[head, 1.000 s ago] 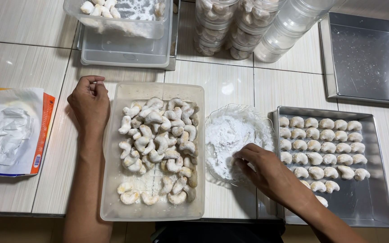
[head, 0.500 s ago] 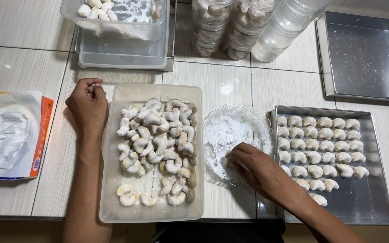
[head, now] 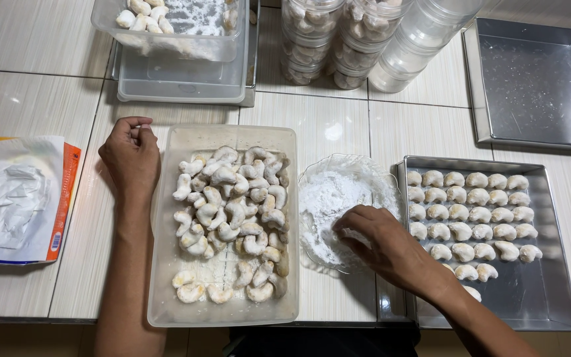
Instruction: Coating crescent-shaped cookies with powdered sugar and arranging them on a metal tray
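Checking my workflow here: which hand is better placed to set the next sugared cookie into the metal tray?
Right. The right hand is in the powdered sugar bowl, beside the metal tray. The left hand rests far side.

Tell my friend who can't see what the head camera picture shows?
A person's right hand dips into a glass bowl of white powder. Beside it sit a plastic tub of crescent cookies and a metal tray of coated cookies. The left hand rests curled on the tiled table.

Left hand (head: 130,155) rests loosely curled, knuckles up, forearm straight. Right hand (head: 379,241) palm-down, fingers bent inward, possibly pinching; fingertips hidden.
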